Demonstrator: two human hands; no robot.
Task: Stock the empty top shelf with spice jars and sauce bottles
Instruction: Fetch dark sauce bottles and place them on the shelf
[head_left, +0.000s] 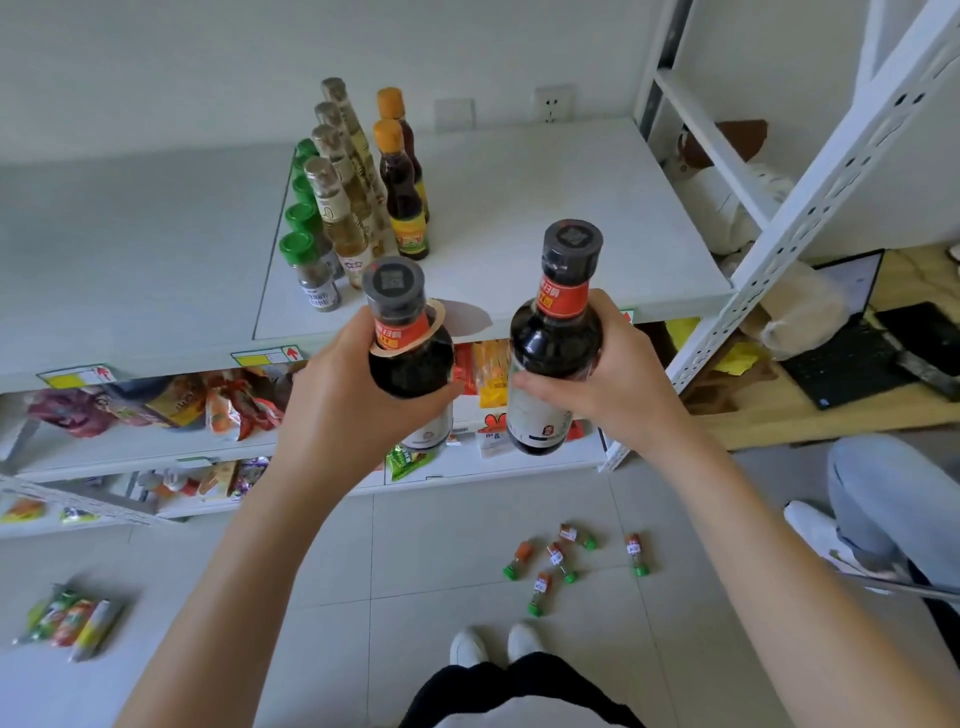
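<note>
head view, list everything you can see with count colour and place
top shelf: 1, white, ahead
green-capped spice jars: about five, row on shelf's left
pale bottles: 4, grey caps, beside jars
orange-capped bottles: 2, dark, beside those
small jars: 5, green caps, floor
snack packets: many, mixed, lower shelves
tube packs: few, mixed, floor left
laptop: 1, black, right
another person's leg: 1, pale jeans, right
dark sauce bottles: 2, red neck labels, one per hand
left hand: 1, grips one
right hand: 1, grips other

Glossy dark sauce bottles (556, 343) before matt smooth white top shelf (545, 208), perforated painted metal upright (810, 208) right of shelf, smooth tiled floor (441, 545) below shelf
</note>
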